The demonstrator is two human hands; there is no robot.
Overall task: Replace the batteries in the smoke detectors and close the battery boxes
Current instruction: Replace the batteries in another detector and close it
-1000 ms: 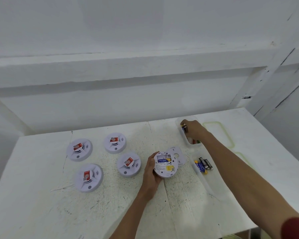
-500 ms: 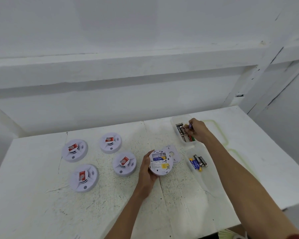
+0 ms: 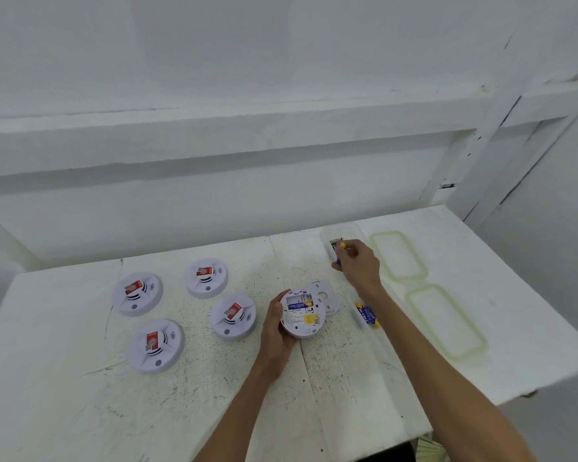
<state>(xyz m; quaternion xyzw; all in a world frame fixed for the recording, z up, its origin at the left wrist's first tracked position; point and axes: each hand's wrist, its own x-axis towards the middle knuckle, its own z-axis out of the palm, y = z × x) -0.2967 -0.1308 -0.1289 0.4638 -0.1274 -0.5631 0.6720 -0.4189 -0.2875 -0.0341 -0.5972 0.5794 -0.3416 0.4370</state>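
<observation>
My left hand grips a white round smoke detector turned back side up, its open battery bay showing a blue battery. Its loose back cover lies just behind it. My right hand hovers over the far clear battery box, fingers pinched on a blue and yellow battery. A nearer clear box holds blue and yellow batteries. Several closed detectors with red stickers lie face up at the left, such as the nearest detector and the middle detector.
The white scratched table ends at a front edge low in view and a right edge near the wall. Two clear lids with green seals lie at the right, a far lid and a near lid. A white wall ledge runs behind.
My right hand has lifted out of the far box with a battery pinched in its fingers. The left hand keeps its hold on the upturned detector.
</observation>
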